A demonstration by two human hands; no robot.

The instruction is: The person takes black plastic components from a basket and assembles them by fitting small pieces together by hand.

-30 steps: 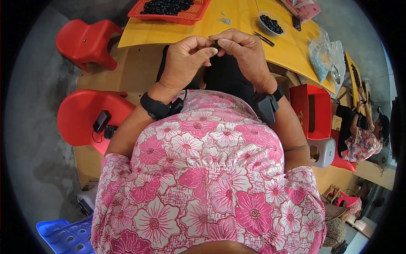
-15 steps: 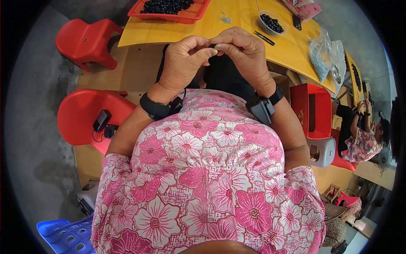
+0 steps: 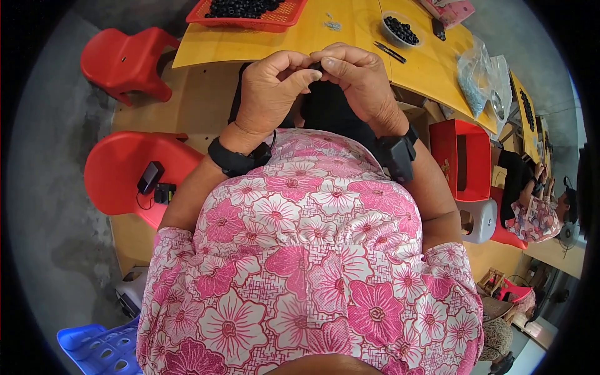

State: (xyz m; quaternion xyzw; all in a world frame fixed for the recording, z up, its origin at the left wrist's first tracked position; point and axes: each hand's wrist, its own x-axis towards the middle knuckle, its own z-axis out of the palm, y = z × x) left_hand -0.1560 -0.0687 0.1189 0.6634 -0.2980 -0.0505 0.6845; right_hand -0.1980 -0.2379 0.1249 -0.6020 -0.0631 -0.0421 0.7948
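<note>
In front of my lap, just short of the yellow table [image 3: 231, 45], my two hands meet at the fingertips. A small black part [image 3: 317, 66] shows between them, mostly covered by the fingers. My left hand [image 3: 275, 87] pinches it from one side with thumb and index finger. From the other side, my right hand [image 3: 357, 80] grips it with thumb and fingers closed. The part's exact shape is hidden. Beyond the hands, a red basket [image 3: 284, 22] of black ring-shaped parts [image 3: 244, 7] and a clear bowl [image 3: 386, 31] of similar black parts [image 3: 402, 29] stand on the table.
Small thread snippers [image 3: 390, 52] lie near the table's edge by a small pale heap [image 3: 332, 26]. Farther right are a phone [image 3: 439, 29] and a plastic bag [image 3: 476, 81]. Red chairs [image 3: 125, 62] stand at left, a red bin [image 3: 461, 161] at right. Another person [image 3: 531, 212] sits far right.
My right hand has turned slightly and its thumb has shifted, so the black part now shows between the fingertips. The left hand stays nearly in place.
</note>
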